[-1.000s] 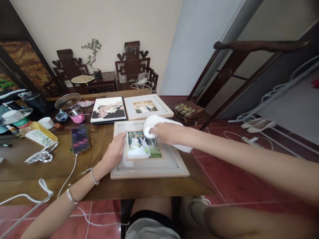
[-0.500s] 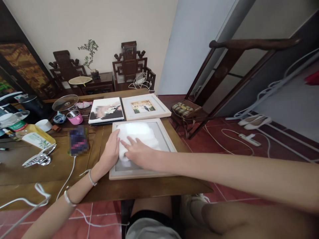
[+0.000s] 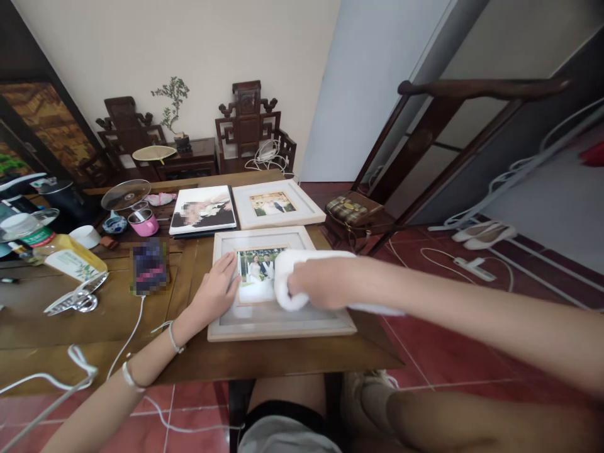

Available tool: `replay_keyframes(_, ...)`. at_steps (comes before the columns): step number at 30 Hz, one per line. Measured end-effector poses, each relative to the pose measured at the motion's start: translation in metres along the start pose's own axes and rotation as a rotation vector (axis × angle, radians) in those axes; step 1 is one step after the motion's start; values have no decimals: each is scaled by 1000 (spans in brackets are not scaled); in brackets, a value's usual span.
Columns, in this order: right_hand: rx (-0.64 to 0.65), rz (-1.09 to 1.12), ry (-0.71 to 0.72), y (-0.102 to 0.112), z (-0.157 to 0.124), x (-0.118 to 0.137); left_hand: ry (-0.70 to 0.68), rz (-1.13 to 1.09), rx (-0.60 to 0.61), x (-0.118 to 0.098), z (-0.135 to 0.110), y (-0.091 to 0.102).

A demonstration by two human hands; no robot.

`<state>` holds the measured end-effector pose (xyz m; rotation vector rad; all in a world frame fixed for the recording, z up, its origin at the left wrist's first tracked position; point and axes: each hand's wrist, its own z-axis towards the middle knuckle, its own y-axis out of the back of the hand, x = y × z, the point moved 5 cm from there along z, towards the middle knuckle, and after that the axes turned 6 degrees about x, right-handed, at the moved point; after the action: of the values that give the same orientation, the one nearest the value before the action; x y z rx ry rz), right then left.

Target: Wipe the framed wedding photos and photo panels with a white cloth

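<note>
A pale wooden picture frame (image 3: 283, 336) lies flat near the table's front edge, with a photo (image 3: 255, 270) of two people in its middle. My left hand (image 3: 218, 286) rests on the frame's left side, fingers stretched out at the photo's left edge, holding nothing. My right hand (image 3: 321, 283) grips a bunched white cloth (image 3: 285, 286) on the frame's right half. The cloth hides the right part of the photo, and its loose end trails out to the right under my forearm.
Behind lie a second framed photo (image 3: 306, 201) and a photo album (image 3: 205, 207). To the left are a phone-like blurred object (image 3: 150, 267), a hair claw clip (image 3: 80, 296), an oil bottle (image 3: 70, 258) and a pink cup (image 3: 144, 222). A chair (image 3: 425, 132) holding a bag (image 3: 352, 207) stands right.
My right hand has closed on the white cloth and moved it to the right across the frame, uncovering the photo. My left hand stays at the frame's left side.
</note>
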<state>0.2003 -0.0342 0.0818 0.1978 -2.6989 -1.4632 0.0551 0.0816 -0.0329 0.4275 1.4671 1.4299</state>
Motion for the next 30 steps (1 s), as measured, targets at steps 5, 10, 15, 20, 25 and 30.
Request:
replay_keyframes(5, -335, -100, -93, 41, 38, -43, -8, 4, -24, 1, 0, -1)
replay_keyframes(10, -528, -365, 186, 27, 88, -15, -34, -4, -41, -2, 4, 2)
replay_keyframes(15, -325, -312, 215, 7, 98, 3, -40, -20, -9, -3, 6, 2)
replay_keyframes(20, -102, -261, -19, 6, 65, -26, 9, -31, -43, 6, 2, -3)
replay_keyframes(25, 27, -256, -156, -4, 30, -27, 29, -35, -39, 9, 2, -5)
replay_keyframes(30, 184, -194, 81, -14, -8, 32, 10, -10, -30, 7, 3, -5)
